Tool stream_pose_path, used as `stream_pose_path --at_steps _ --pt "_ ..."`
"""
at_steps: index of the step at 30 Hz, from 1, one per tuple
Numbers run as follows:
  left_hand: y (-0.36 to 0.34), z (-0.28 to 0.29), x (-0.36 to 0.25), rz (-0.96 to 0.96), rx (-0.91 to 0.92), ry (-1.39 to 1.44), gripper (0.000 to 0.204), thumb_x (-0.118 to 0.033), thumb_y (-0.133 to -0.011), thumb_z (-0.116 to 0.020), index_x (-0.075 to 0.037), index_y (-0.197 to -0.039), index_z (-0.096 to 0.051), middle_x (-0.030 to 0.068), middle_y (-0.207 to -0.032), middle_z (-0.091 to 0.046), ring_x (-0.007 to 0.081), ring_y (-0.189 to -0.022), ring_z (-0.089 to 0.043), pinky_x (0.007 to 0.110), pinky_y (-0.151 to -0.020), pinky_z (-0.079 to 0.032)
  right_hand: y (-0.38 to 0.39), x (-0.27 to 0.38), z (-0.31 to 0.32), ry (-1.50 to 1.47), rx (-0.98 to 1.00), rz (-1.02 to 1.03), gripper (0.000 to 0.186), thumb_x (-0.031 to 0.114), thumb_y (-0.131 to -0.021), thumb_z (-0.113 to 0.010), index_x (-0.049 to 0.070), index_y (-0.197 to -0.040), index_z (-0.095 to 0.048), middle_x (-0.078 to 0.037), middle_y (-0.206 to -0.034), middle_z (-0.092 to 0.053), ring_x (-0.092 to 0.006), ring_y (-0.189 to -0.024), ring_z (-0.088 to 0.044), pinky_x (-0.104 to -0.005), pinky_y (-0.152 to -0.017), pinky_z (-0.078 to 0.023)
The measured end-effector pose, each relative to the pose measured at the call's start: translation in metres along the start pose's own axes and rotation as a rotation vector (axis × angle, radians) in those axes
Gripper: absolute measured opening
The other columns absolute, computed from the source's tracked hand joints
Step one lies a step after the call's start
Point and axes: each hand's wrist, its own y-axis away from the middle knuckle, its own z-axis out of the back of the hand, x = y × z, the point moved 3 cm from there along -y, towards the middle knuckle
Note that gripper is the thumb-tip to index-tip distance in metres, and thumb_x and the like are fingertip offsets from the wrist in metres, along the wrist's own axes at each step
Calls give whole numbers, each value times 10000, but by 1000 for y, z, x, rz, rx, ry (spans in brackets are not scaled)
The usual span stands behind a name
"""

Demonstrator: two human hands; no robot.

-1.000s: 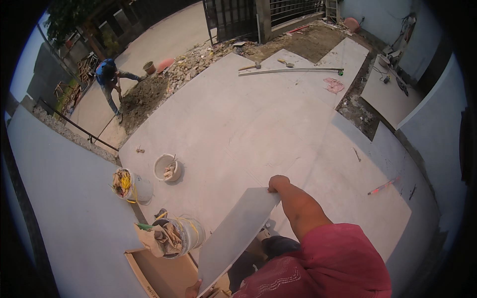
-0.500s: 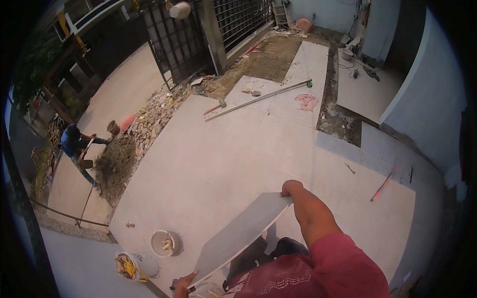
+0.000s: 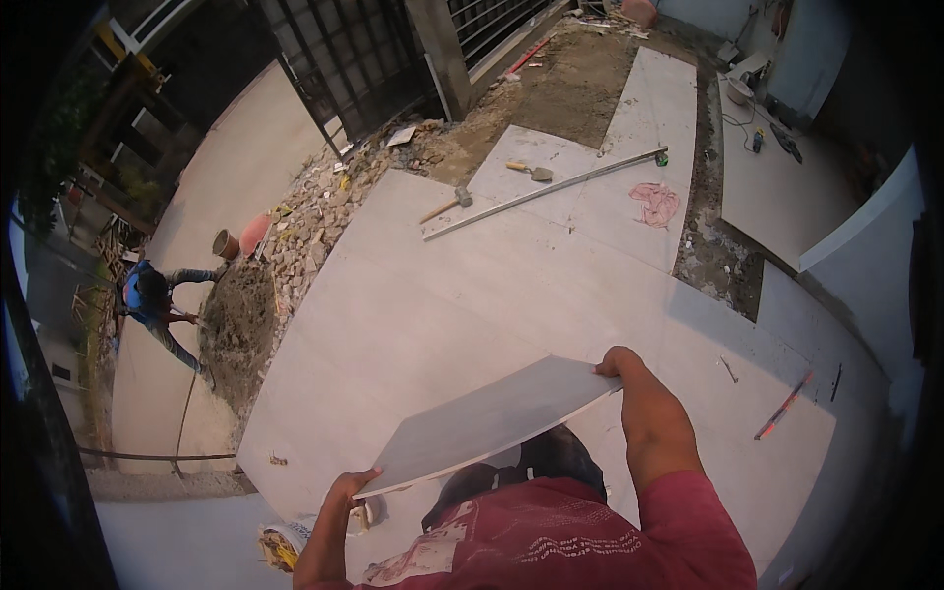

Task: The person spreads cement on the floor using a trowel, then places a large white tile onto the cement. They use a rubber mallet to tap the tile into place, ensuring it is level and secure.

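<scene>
A large grey floor tile (image 3: 492, 413) is held in front of my body, tilted, by its two opposite ends. My left hand (image 3: 351, 486) grips its near left corner, thumb on top. My right hand (image 3: 618, 362) is closed on the far right corner. Below the tile lies the pale tiled floor (image 3: 393, 295). Farther ahead on it are a mallet (image 3: 448, 205), a trowel (image 3: 529, 171), a long metal straightedge (image 3: 546, 194) and a pink cloth (image 3: 655, 205).
Beyond the laid tiles is bare soil (image 3: 570, 93); rubble (image 3: 320, 206) borders the left side. A co-worker (image 3: 152, 295) bends over a sand heap (image 3: 241, 315). A white bucket (image 3: 283, 546) stands near my left arm. A red level (image 3: 784, 405) lies at right.
The tile has swung up and to the right, its left end raised with my left hand. My view has shifted. The co-worker has bent lower over the heap.
</scene>
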Motion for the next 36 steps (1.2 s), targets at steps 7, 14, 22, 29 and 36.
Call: stream_pose_path --at_steps 7,14,22,29,36 --pt "44 1 -181 84 -107 -139 455 -470 -854 -744 -15 -848 -720 13 -594 -549 91 -355 -363 255 -335 -299 -56 68 129 -10 85 1 537 498 -857 -673 72 -1182 -692 -135 -1281 -638 -299 -1204 -597 -408 -997 -483" --pt "-66 48 -263 107 -51 -76 563 -487 -784 -792 -10 -1070 -704 80 -965 -686 183 -711 -612 321 -551 -433 -157 164 233 132 17 31 548 510 -848 -664 43 -1131 -707 -155 -1190 -681 -313 -1088 -661 -411 -941 -514" --pt "-135 83 -417 66 -74 -96 543 -504 -738 -810 23 -789 -689 66 -663 -577 141 -519 -464 329 -422 -304 -172 249 359 -144 59 45 596 420 -853 -732 -166 -935 -662 -242 -846 -693 -306 -615 -692 -441 -455 -550" --pt "-213 117 -534 74 28 -120 520 -592 -727 -795 -93 -675 -656 -27 -593 -437 88 -480 -292 303 -408 -188 -309 293 410 11 31 -17 753 646 -788 -671 14 -1198 -669 -186 -1263 -641 -353 -1219 -582 -444 -1052 -433" --pt "-244 140 -693 26 -80 -150 411 -509 -751 -821 -127 -770 -669 -11 -655 -504 111 -487 -337 275 -413 -247 -419 338 491 73 51 132 743 625 -804 -661 55 -1280 -631 -172 -1386 -558 -319 -1315 -504 -410 -1092 -402"
